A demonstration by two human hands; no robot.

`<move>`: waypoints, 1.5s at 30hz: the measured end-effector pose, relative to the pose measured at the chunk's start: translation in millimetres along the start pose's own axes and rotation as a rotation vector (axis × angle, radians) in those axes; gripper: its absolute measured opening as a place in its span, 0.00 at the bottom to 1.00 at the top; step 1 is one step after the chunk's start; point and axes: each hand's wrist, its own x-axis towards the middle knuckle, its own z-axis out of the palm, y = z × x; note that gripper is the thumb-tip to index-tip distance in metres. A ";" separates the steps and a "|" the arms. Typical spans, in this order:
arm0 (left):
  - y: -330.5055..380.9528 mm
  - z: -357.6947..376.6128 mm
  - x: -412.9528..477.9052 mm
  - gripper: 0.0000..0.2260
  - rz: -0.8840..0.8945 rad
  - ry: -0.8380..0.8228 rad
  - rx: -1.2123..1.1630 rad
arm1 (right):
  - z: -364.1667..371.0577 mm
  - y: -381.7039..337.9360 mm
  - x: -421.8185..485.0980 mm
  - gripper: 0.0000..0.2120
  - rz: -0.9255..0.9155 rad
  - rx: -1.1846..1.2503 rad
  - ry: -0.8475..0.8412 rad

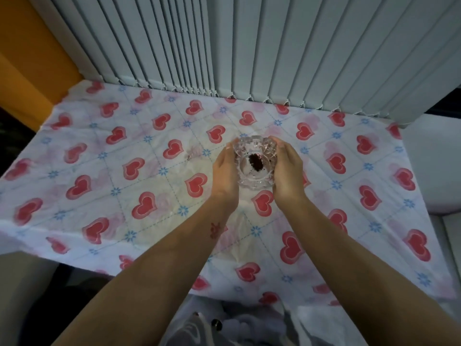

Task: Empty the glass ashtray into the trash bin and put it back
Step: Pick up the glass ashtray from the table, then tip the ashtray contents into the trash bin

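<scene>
Cut glass, thick-walled: the glass ashtray (255, 163) sits at centre frame on the heart-print cloth of the desk (104, 186); dark ash (255, 162) lies in its bowl. Your left hand (225, 171) and right hand (287, 171) cup opposite walls, fingers curled against them. Judged heavy, rigid, slippery, breakable; hold the faceted sides, keep it level.

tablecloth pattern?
White tablecloth with red hearts, small blue flowers and a dashed diamond grid; head view.
</scene>
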 end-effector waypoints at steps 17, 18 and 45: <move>28.1 -185.1 -78.9 0.14 0.101 0.278 -0.301 | 120.3 31.7 -139.7 0.15 -0.108 -0.232 -0.453; 28.2 -205.7 -88.1 0.14 0.100 0.297 -0.320 | 131.9 38.4 -155.6 0.16 -0.106 -0.241 -0.491; -52.5 -615.0 -222.1 0.13 0.200 1.046 -0.385 | 392.0 267.1 -441.8 0.17 0.016 -0.468 -1.187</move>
